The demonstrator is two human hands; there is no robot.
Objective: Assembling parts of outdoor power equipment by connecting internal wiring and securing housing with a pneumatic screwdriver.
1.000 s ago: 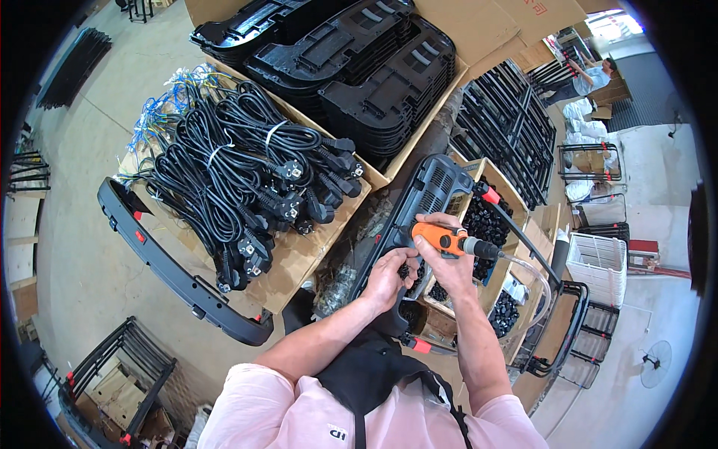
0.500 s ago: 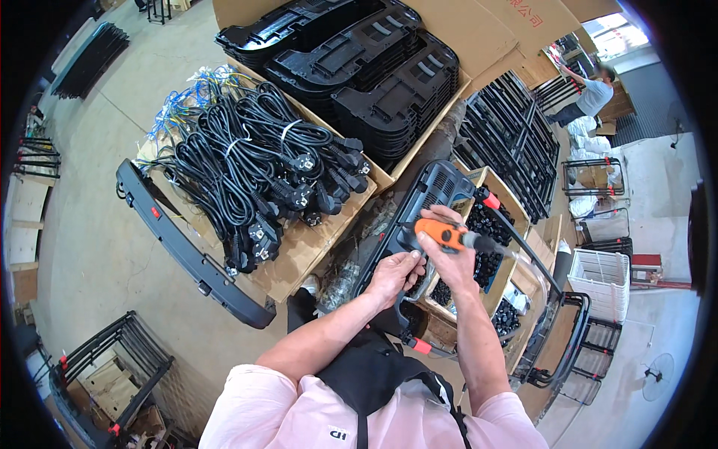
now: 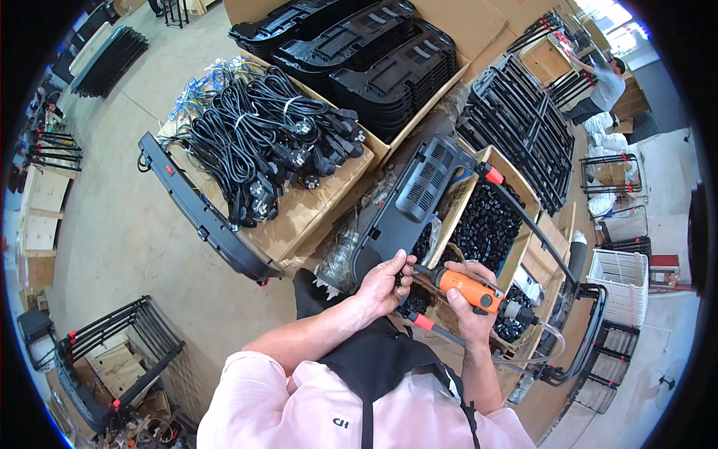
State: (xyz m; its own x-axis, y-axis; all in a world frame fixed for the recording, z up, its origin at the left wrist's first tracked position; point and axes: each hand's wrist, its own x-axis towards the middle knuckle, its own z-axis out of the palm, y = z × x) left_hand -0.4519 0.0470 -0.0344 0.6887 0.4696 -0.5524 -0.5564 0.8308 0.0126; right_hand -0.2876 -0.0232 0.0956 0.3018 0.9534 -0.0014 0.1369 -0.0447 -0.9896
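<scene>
My right hand is wrapped round an orange air screwdriver, held nearly level with its tip pointing left. A clear hose trails from the tool's rear end. My left hand is closed in a pinch at the screwdriver's tip; whatever its fingertips hold is too small to make out. Just beyond both hands, a black plastic housing with vent slots lies slanting away. Its near end reaches my left fingers. Beside it runs a black tube frame with red end pieces.
Left of the housing, black power cables with plugs are heaped on a cardboard box. A long black panel leans there. Behind are stacked black plastic trays. Wooden bins hold small black parts. Another person stands far right.
The screwdriver has swung round and come nearer, its tip now at my left fingers instead of up by the housing. The housing shows more fully, vents facing up. My view has shifted slightly.
</scene>
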